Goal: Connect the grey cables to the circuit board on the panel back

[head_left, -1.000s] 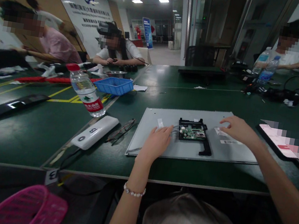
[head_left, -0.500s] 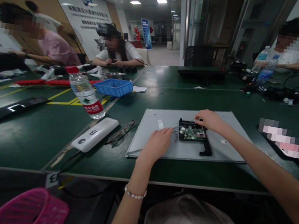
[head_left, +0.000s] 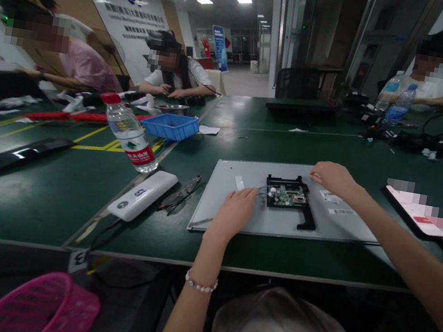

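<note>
A flat grey display panel (head_left: 223, 180) lies on the green table before me. On it sits a black bracket (head_left: 307, 217) holding a green circuit board (head_left: 284, 196), with thin cables (head_left: 262, 191) at its left side. My left hand (head_left: 235, 211) rests on the panel's left part, fingers laid out beside the cables and a pale strip of tape (head_left: 239, 182). Above the panel's far right part, just right of the bracket, is my right hand (head_left: 334, 177). Its fingers are curled together; whatever they pinch, if anything, is hidden.
Left of the panel are eyeglasses (head_left: 181, 194), a white power bank (head_left: 143, 195), a water bottle (head_left: 130, 136) and a blue tray (head_left: 171, 125). A phone (head_left: 419, 213) lies on the right. A pink basket (head_left: 49, 307) stands below the table edge. Several people sit around.
My right hand has moved right, away from the bracket's top edge, uncovering that corner and white labels on the panel. My left hand stays in place.
</note>
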### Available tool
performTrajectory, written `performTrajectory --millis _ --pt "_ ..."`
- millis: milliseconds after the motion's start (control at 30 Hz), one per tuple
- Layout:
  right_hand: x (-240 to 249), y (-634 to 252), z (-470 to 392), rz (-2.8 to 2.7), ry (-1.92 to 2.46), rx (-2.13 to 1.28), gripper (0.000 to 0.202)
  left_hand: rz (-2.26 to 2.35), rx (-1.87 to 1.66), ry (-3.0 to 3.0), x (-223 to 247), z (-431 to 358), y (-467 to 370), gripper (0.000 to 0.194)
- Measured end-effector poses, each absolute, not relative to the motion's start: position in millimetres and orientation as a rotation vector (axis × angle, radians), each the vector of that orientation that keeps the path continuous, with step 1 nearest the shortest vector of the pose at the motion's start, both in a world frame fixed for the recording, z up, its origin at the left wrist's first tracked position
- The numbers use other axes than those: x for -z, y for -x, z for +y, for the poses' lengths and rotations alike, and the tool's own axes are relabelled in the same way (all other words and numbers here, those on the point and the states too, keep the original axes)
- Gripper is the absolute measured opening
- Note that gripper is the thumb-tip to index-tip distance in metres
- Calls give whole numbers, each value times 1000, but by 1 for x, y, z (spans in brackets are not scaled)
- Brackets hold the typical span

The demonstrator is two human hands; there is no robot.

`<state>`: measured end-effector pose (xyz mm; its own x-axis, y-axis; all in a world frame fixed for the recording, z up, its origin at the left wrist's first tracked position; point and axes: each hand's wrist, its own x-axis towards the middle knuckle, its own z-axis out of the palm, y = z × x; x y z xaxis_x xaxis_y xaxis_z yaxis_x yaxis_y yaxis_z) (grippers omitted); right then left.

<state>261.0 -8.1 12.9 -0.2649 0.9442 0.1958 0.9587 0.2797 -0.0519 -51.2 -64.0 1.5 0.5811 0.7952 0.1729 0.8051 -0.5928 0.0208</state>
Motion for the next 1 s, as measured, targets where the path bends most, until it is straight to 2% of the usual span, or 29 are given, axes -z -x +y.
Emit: performTrajectory --millis 67,367,733,800,867,1000 --pt "-9 -266 -13 -2366 1768 20 32 -1381 265 2732 -1 -64 52 42" --pt "-16 -248 -40 -2423 1376 -381 80 -1370 240 2721 -2 -64 51 42" --pt "-3 -246 -49 -2374 1302 -451 84 -1458 336 2725 -7 -67 49 42" --pt "2 -246 -49 -2353 1275 -424 85 -1490 525 2739 -14 -70 46 40" --pt "6 -247 -50 -2336 1260 -397 82 -1455 872 2823 -25 -82 40 35" --pt "2 -252 -54 -2247 1295 -380 68 -1142 1931 3098 -54 -141 29 27"
